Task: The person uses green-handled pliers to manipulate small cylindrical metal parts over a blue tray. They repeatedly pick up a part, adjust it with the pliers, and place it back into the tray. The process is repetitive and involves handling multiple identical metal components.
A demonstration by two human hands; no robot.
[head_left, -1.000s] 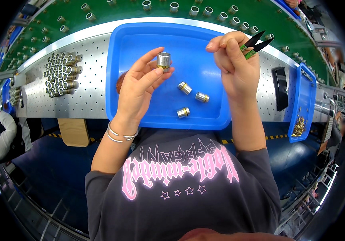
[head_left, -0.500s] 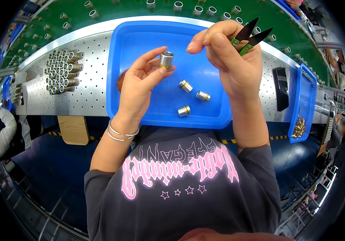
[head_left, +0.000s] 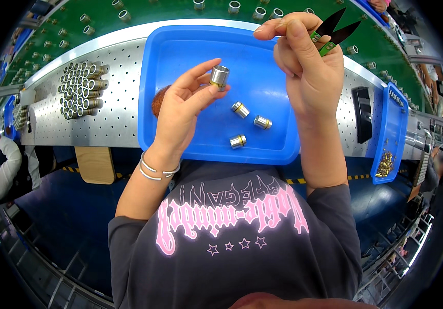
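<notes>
My left hand point(head_left: 183, 110) holds a small silver metal cylinder with a brass ring point(head_left: 219, 76) between thumb and fingertips, above the blue tray point(head_left: 180, 46). My right hand point(head_left: 306, 67) is raised over the tray's right side and grips green-handled black thread snips point(head_left: 335, 32), blades pointing up and right, its forefinger and thumb pinched together. Three more silver and brass cylinders point(head_left: 240, 109) point(head_left: 262, 122) point(head_left: 237, 141) lie loose in the tray between my hands.
A stack of metal tubes point(head_left: 80, 90) lies on the perforated steel bench point(head_left: 108, 118) at left. A narrow blue bin point(head_left: 391, 134) with small brass parts point(head_left: 385, 165) stands at right, beside a black block point(head_left: 363, 113). A green belt point(head_left: 144, 15) carries more cylinders behind. Another person point(head_left: 7, 165) sits far left.
My right hand has risen and shifted left with the snips, fingers pinching near the tray's top edge. My left hand keeps the cylinder in almost the same place.
</notes>
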